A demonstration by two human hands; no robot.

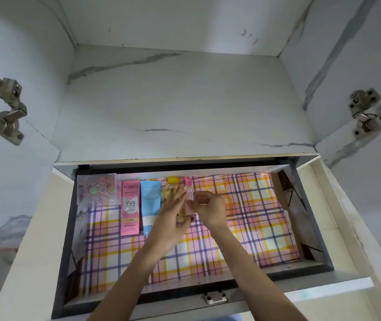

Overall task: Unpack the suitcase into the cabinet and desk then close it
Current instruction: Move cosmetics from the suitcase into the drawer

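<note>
An open cabinet drawer [312,228] lined with pink, yellow and purple plaid paper [231,239] fills the lower view. Along its back edge lie a clear box of small items [97,188], a pink Pond's BB cream box [130,207], a blue tube [150,202], a yellow-capped bottle [172,187] and a small pink-capped bottle [189,192]. My left hand [173,218] lies with straight fingers over the yellow-capped bottle. My right hand [208,208] pinches the small pink-capped bottle, setting it beside the yellow one.
Above the drawer is a marble-patterned shelf [185,107]. Metal hinges sit on the left door [4,110] and right door [367,114]. A metal latch [215,297] is on the drawer's front edge. The suitcase is out of view.
</note>
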